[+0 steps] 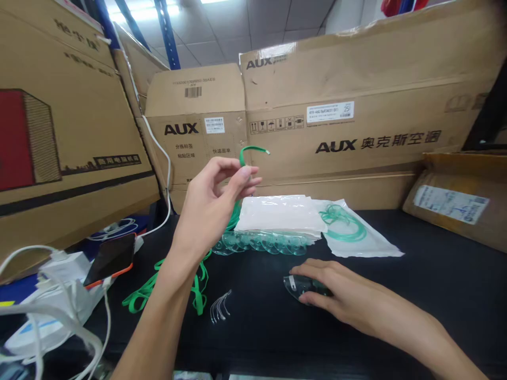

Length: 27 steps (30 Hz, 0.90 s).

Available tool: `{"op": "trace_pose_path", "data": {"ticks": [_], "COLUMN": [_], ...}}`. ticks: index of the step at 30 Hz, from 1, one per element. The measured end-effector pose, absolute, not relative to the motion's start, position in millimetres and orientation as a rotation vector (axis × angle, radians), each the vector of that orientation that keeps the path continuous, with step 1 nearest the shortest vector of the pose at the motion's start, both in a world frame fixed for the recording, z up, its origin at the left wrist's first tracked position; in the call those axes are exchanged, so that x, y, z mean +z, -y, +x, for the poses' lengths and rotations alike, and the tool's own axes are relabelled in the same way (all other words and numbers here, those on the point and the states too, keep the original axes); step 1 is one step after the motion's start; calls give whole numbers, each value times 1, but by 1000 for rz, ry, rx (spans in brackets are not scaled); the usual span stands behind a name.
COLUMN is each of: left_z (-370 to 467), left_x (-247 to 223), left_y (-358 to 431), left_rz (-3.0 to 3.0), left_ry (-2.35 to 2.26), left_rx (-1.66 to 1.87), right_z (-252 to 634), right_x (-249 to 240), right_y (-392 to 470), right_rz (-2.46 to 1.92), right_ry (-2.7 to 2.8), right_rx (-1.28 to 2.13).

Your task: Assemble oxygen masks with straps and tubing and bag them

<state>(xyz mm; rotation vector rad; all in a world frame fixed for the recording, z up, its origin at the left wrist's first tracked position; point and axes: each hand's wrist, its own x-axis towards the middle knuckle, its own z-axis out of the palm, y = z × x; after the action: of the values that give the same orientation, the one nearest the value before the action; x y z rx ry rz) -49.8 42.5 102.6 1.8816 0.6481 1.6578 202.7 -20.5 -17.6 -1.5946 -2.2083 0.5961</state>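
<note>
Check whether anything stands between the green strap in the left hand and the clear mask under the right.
Nothing visible stands between the green strap in the left hand and the clear mask, though the right hand covers part of it; the stacked masks appear to lie farther back.

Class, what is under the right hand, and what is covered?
A clear, curved plastic mask with a pale strip shows beneath the right hand; its other end is covered and cannot be seen.
</note>
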Motion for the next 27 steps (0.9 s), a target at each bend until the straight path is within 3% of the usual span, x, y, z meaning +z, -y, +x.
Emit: {"op": "trace_pose_path", "data": {"ticks": [8, 13, 22, 27], "left_z": [-22, -26, -34, -40], "left_x": [135, 122, 52, 22], "left_y": [-27, -20, -19, -24], "left_rz": [1997, 2106, 2375, 2365], "left_ry": [-349, -497, -955, -1145], "left_rx": [1608, 1587, 692, 458], "right_z": [208, 216, 244, 260], "right_x": [-3, -8, -24, -28], "right_y": [23, 22, 15, 9], "right_rz": [-1683, -1685, -1609, -1651], "right_ry": [2241, 2245, 2254, 2256], "right_rx": [564, 534, 406, 385]}}
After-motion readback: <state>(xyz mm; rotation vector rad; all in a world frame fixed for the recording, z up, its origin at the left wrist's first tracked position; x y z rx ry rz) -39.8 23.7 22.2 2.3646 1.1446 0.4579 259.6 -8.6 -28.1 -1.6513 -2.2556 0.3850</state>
